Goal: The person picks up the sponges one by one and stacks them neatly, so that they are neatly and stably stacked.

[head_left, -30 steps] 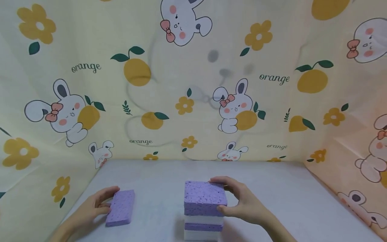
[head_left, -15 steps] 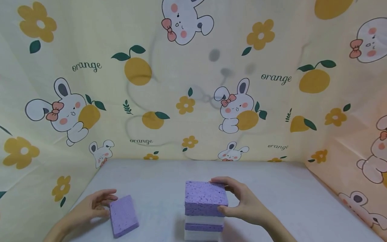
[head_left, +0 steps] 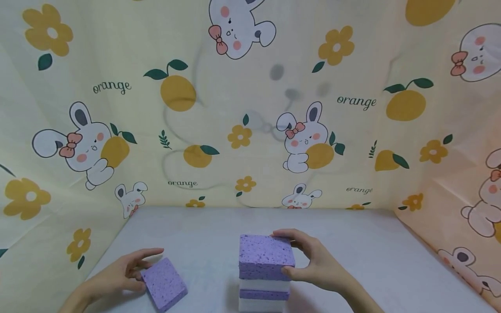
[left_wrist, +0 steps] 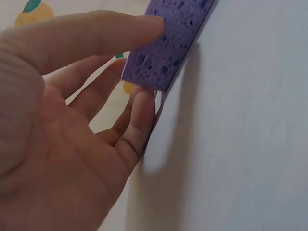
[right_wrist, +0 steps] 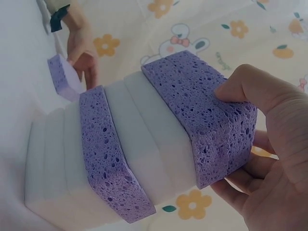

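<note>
A loose purple sponge point(head_left: 166, 284) with a pitted surface lies at a slant at the left of the table. My left hand point(head_left: 113, 274) pinches its left corner, the thumb point(left_wrist: 139, 31) on one face and other fingers behind it; the index finger reaches out above the sponge. Right of centre stands a stack of white and purple sponges, with white blocks point(right_wrist: 134, 125) alternating with a purple sponge point(right_wrist: 110, 149) lower down. My right hand point(head_left: 321, 263) grips the purple top point(head_left: 266, 250) from the right, thumb on the near side, fingers on the far side. Its palm side shows in the right wrist view.
The pale table point(head_left: 207, 243) runs back to a hanging cloth point(head_left: 250, 130) printed with rabbits, oranges and flowers. More of this cloth point(head_left: 450, 226) rises along the right side, and also along the left.
The loose sponge has turned and come nearer and slightly right, its far end swinging rightward. My left fingers loosened and shifted along its edge. The right hand and the stack stay still.
</note>
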Demonstrator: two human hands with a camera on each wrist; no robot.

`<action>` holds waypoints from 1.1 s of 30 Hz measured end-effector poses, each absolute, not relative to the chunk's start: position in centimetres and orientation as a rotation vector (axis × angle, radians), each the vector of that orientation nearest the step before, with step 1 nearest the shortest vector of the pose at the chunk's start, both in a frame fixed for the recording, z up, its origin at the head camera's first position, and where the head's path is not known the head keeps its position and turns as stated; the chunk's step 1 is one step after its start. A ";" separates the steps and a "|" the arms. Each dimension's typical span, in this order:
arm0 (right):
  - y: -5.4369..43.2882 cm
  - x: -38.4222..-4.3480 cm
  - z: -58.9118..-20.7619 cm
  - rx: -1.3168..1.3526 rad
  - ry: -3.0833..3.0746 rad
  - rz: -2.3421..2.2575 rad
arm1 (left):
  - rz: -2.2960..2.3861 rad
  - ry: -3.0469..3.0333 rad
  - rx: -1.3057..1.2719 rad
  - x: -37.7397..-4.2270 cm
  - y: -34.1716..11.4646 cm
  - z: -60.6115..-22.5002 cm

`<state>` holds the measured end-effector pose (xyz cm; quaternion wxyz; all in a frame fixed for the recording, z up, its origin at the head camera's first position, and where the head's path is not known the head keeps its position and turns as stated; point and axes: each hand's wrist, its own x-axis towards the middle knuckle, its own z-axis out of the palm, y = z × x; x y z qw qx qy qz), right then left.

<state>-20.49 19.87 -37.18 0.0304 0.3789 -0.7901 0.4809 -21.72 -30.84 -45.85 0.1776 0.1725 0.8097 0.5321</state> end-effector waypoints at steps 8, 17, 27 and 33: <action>19.8 -20.6 -37.3 1.137 -2.461 1.495 | 1.431 2.284 0.584 -21.8 -30.0 -46.3; 19.6 -20.6 -37.3 1.154 -2.452 1.469 | 1.483 2.233 0.601 -21.7 -29.9 -46.5; 19.7 -20.6 -37.2 1.188 -2.416 1.476 | 1.428 2.293 0.541 -22.0 -29.3 -46.2; 19.8 -20.6 -37.3 1.153 -2.444 1.484 | 1.419 2.295 0.544 -22.1 -29.3 -46.1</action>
